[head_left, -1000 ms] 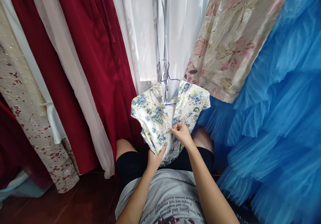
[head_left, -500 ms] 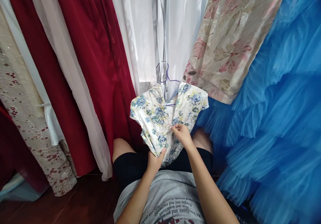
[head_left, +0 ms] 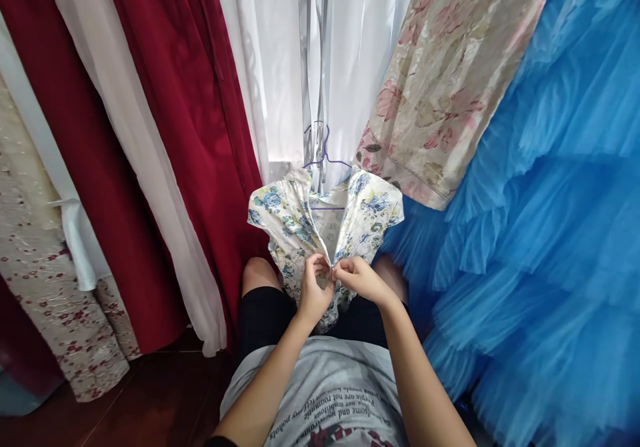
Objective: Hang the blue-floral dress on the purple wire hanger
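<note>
A white blouse (head_left: 290, 233) with blue flowers hangs on a purple hanger (head_left: 327, 157) in front of me. Its front is parted in a V from the neck down to my fingers. My left hand (head_left: 317, 290) pinches the blouse's front edge at the bottom of the V. Right beside it, my right hand (head_left: 363, 279) grips the opposite edge with thumb and forefinger. The fingertips of both hands nearly meet there. Whether a zip pull or a fastener lies between them is too small to tell. The blouse's lower part falls between my knees, partly behind my hands.
Dark red dresses (head_left: 165, 100) and a pale pink one (head_left: 115, 100) hang at left. Behind the hanger are white cloth (head_left: 360, 67) and grey straps (head_left: 320, 47). A beige floral garment (head_left: 440, 100) and a ruffled blue tulle gown (head_left: 550, 233) crowd the right.
My left hand has moved up from the blouse's lower side to the front opening, beside my right hand. The neckline now gapes wider. The view has shifted slightly.
</note>
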`<state>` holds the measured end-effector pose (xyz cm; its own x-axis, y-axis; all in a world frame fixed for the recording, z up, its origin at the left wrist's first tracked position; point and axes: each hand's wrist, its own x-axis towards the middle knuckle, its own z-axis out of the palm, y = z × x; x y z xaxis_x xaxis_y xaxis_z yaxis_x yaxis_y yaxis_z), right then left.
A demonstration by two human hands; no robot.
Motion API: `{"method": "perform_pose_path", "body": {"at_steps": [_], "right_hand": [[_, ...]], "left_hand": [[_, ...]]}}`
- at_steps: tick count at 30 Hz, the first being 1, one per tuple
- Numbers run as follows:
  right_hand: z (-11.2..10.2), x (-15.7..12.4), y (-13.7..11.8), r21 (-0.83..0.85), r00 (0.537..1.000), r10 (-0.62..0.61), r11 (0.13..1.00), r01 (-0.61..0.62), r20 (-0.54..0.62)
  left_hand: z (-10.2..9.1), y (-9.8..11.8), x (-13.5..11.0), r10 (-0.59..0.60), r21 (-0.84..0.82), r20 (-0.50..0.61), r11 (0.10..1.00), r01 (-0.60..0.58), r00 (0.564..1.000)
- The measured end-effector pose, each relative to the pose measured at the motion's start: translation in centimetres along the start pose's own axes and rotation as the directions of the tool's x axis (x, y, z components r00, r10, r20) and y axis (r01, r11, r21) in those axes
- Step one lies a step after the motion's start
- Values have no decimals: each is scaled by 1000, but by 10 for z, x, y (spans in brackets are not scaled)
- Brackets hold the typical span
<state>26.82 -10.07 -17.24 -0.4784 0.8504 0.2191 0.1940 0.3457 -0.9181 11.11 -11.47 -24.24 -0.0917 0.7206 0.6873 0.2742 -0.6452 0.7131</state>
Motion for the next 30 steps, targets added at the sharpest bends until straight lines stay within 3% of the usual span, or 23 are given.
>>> {"method": "perform_pose_path", "body": {"at_steps": [3, 7, 11, 17, 21, 25, 28, 30], "right_hand": [[2, -4, 0, 84, 999, 3, 996, 1, -49], [5, -2, 0, 190, 977, 46, 982, -6, -207], [-4, 10, -20, 229, 962, 24, 973, 40, -274], [-36, 68, -76, 283, 901, -75, 935, 213, -428], [-45, 111, -106, 334, 855, -94, 894, 298, -510], [-42, 117, -118, 327, 828, -120, 880, 344, -547], [-38, 103, -117, 291, 818, -158, 883, 367, -553], [-37, 93, -116, 239, 803, -182, 897, 372, -567]], "left_hand": [[12, 7, 7, -42, -73, -28, 997, 40, 999], [2, 13, 5, -41, 38, 17, 998, 41, 999], [-1, 19, -3, -46, 95, 1, 994, 45, 999], [11, 25, -5, 15, 98, 28, 995, -17, 1000], [13, 20, -15, 19, 165, 41, 986, -25, 999], [8, 18, -22, 9, 161, 145, 986, -33, 989], [-5, 31, 2, 9, 143, 137, 989, -28, 990], [-17, 49, 36, 37, 125, 34, 991, -41, 999]]}}
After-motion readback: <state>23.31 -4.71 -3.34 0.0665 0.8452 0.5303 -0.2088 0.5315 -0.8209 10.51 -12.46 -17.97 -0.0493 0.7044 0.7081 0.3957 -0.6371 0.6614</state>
